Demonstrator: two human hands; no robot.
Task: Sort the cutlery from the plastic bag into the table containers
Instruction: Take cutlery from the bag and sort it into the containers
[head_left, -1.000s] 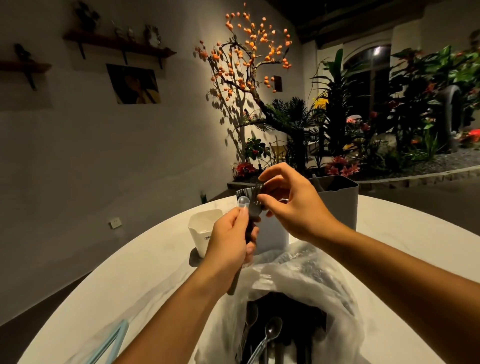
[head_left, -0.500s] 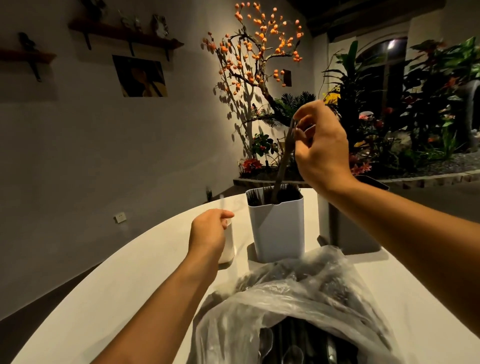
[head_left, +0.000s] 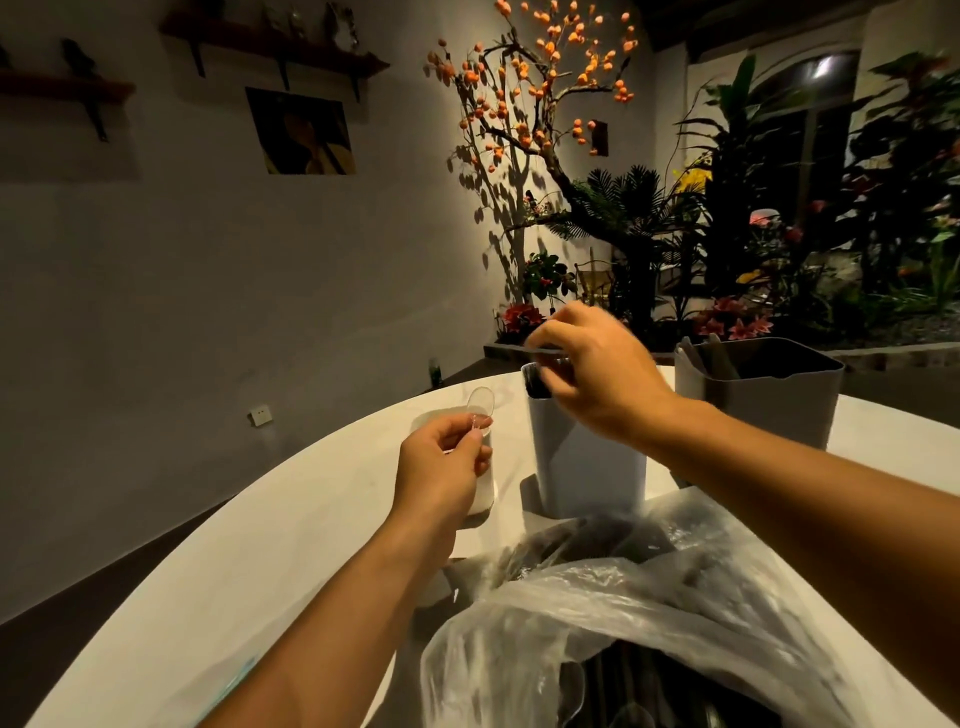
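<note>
Dim room, round white table. Left hand pinches a clear spoon over the small white cup; right hand hangs over the middle container, fingers too blurred to tell. Near plastic bag looks pretty full, so plenty left.

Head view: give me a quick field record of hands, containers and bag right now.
left hand: pinches a clear spoon above the small white cup
right hand: over the middle bin, fingers curled; blurred, hold unclear
middle bin: dark cutlery inside
right bin: utensil handles stick out
bag: nearest the camera, dark cutlery left inside
table: white, round
</note>
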